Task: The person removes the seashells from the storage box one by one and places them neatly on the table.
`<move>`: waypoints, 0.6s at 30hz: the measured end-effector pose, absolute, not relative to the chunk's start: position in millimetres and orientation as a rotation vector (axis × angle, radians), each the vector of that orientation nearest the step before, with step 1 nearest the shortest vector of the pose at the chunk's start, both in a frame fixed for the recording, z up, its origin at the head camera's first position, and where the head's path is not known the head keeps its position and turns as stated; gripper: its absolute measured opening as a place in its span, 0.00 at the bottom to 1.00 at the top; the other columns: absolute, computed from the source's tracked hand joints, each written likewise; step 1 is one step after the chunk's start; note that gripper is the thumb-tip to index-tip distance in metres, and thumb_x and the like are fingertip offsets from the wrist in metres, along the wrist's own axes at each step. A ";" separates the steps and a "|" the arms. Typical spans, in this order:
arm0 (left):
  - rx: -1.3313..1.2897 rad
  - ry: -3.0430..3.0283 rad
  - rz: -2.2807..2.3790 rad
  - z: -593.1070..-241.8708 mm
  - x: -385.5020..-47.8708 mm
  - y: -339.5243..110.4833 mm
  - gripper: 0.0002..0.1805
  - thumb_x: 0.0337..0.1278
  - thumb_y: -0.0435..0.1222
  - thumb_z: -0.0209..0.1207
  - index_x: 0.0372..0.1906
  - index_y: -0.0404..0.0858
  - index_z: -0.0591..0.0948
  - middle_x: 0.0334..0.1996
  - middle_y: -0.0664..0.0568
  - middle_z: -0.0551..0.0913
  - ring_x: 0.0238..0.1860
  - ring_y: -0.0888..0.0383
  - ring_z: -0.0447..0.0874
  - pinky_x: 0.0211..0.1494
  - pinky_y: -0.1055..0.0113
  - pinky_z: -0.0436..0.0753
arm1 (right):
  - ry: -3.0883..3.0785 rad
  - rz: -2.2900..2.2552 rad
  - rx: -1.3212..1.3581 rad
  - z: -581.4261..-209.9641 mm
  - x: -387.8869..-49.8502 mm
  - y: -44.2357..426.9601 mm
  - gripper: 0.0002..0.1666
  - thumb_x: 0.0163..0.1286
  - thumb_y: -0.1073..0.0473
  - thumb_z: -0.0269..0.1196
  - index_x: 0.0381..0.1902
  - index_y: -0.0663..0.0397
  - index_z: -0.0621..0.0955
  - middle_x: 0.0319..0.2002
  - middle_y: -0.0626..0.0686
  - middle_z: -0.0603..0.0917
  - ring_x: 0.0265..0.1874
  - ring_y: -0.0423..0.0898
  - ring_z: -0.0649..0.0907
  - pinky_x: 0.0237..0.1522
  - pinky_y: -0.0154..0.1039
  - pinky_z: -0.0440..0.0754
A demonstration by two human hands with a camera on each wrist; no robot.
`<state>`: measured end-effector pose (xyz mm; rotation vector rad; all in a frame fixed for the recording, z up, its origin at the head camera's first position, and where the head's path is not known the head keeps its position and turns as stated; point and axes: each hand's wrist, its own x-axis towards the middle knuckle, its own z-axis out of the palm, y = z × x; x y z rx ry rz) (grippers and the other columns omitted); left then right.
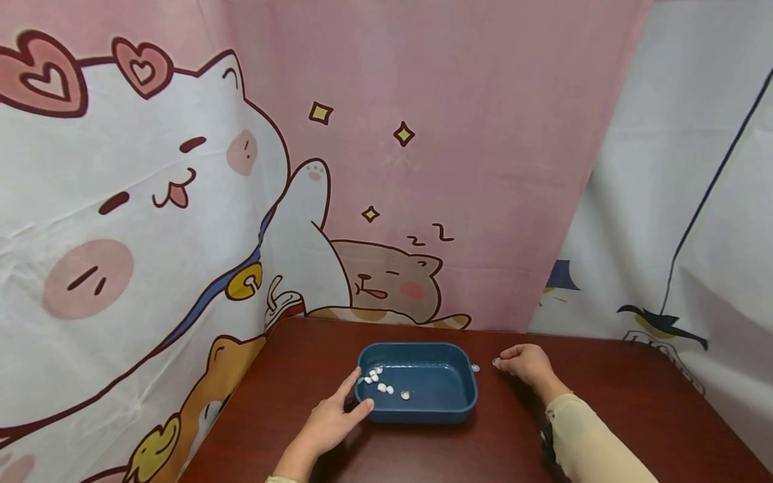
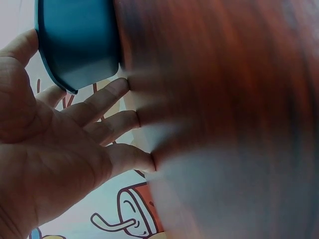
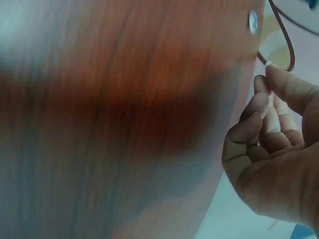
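Note:
A blue rectangular tray (image 1: 417, 417) stands on the table, with several small white pebbles (image 1: 382, 388) toward its left side. My left hand (image 1: 331, 421) is at the tray's left end, fingers spread and mostly straight, thumb and index finger touching its edge. In the left wrist view, the left hand (image 2: 65, 129) has its other fingers extended below the tray (image 2: 79, 40). To the right of the tray, my right hand (image 1: 528, 365) pinches a pale pebble (image 1: 496, 362) between thumb and fingertips. Another pale pebble (image 1: 475, 367) lies just outside the tray's right wall.
The dark red-brown wooden table (image 1: 507, 443) extends around the tray. Behind it hangs a pink and white cloth (image 1: 471, 168) with cartoon animals, meeting the table's back edge. More printed cloth hangs along the left and right sides.

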<state>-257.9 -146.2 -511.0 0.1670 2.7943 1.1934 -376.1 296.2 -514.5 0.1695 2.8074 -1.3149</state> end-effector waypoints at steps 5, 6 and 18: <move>0.167 2.797 1.190 -511.0 -258.6 -146.7 0.46 0.69 0.65 0.60 0.85 0.54 0.62 0.67 0.39 0.84 0.66 0.29 0.81 0.63 0.22 0.74 | 2.788 -1.265 0.171 -515.6 -373.9 271.7 0.16 0.62 0.59 0.77 0.42 0.67 0.88 0.31 0.55 0.86 0.31 0.48 0.82 0.31 0.40 0.79; 0.167 2.798 1.189 -511.1 -258.6 -146.8 0.46 0.69 0.65 0.60 0.85 0.54 0.62 0.67 0.39 0.84 0.66 0.29 0.81 0.63 0.22 0.74 | 2.787 -1.255 0.178 -515.1 -373.6 268.7 0.16 0.62 0.59 0.77 0.41 0.66 0.88 0.30 0.55 0.86 0.30 0.48 0.82 0.30 0.40 0.78; 0.166 2.787 1.193 -512.9 -259.8 -147.4 0.46 0.69 0.65 0.59 0.86 0.55 0.61 0.68 0.38 0.83 0.65 0.30 0.82 0.63 0.23 0.75 | 2.805 -1.121 0.239 -515.5 -381.0 265.7 0.17 0.61 0.57 0.77 0.40 0.65 0.89 0.33 0.58 0.87 0.33 0.50 0.83 0.36 0.43 0.82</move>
